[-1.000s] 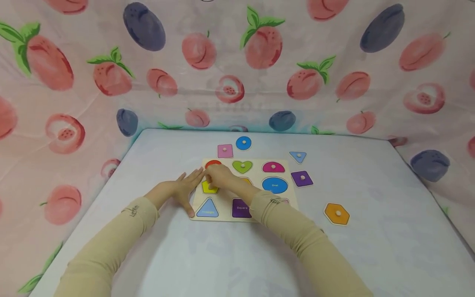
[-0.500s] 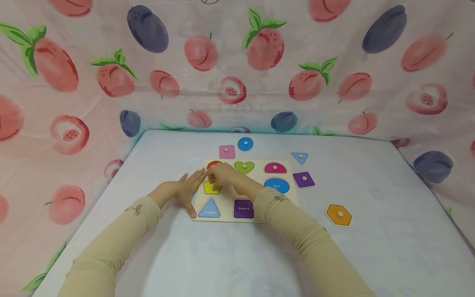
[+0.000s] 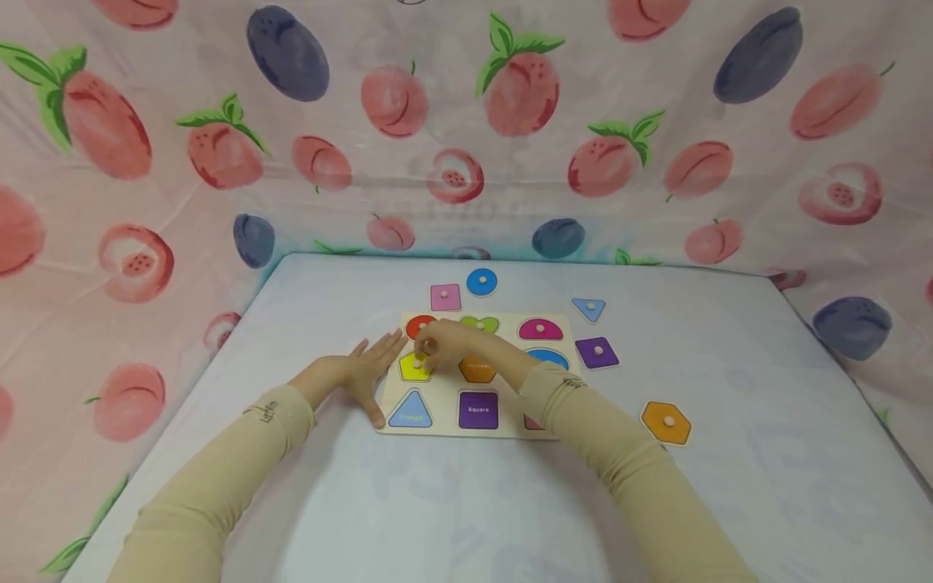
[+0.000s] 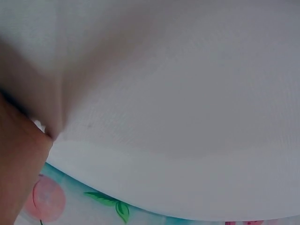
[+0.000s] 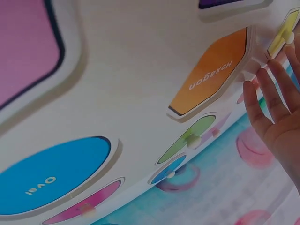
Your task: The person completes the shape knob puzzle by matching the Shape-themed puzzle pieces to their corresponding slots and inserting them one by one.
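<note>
My left hand (image 3: 362, 376) rests with spread fingers along the left edge of a wooden knob puzzle board (image 3: 445, 401). Just right of the yellow pentagon piece (image 3: 409, 373) hovers my right hand (image 3: 446, 342); that piece lies in its place and its knob shows apart from the fingers. In the right wrist view the right fingers (image 5: 277, 89) look extended and relaxed. Also in place on the board are a red rounded piece (image 3: 419, 325), a partly hidden green heart (image 3: 479, 323) and a magenta half circle (image 3: 540, 330). Mostly tablecloth fills the left wrist view.
Printed spaces on the board include Hexagon (image 3: 477, 371), Square (image 3: 478, 410) and a triangle (image 3: 411, 413). Loose pieces lie around: pink square (image 3: 437, 301), blue disc (image 3: 477, 287), light blue triangle (image 3: 589, 312), purple square (image 3: 592, 359), orange hexagon (image 3: 659, 433). A fruit-patterned curtain (image 3: 510, 174) stands behind.
My right hand has drawn back rightward from the yellow pentagon, baring its knob, and its fingers have loosened. The left hand stays at the board's edge.
</note>
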Motion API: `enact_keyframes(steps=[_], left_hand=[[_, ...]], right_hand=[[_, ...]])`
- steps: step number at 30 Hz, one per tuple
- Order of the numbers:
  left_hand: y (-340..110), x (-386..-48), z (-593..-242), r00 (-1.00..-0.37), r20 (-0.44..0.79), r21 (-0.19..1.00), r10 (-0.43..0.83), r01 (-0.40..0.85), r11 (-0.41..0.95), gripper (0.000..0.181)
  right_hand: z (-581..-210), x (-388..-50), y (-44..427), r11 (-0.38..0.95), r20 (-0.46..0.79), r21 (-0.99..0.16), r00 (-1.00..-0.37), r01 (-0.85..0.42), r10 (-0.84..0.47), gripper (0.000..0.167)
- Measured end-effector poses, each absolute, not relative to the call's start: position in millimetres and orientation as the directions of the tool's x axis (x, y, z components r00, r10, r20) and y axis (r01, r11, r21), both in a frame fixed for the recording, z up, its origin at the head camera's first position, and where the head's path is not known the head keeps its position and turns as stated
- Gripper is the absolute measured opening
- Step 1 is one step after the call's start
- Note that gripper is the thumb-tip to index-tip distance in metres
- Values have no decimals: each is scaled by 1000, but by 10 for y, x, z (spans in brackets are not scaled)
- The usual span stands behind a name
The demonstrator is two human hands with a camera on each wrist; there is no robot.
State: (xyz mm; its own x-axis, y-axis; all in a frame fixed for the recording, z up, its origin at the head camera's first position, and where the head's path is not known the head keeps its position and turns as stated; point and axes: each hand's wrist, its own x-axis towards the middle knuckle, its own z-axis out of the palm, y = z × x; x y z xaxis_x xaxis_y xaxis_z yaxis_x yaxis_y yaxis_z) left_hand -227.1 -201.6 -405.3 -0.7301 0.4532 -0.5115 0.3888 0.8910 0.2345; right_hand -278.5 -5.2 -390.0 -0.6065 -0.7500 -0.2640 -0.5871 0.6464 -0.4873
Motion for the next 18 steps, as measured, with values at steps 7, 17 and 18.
enact_keyframes(steps=[7, 17, 18], left_hand=[[-1992, -2280, -4048, -722, -525, 241, 451, 382, 892, 138], [-2004, -2295, -4041, -720, -528, 230, 450, 389, 892, 139], [-2000, -2296, -4039, -720, -529, 230, 449, 387, 893, 139]], right_hand=[[-3907, -2814, 45, 591, -245, -533, -559, -605, -792, 20], [-3880, -2837, 155, 554, -221, -564, -534, -613, -816, 20], [-3872, -2836, 170, 561, -226, -562, -539, -608, -811, 21]])
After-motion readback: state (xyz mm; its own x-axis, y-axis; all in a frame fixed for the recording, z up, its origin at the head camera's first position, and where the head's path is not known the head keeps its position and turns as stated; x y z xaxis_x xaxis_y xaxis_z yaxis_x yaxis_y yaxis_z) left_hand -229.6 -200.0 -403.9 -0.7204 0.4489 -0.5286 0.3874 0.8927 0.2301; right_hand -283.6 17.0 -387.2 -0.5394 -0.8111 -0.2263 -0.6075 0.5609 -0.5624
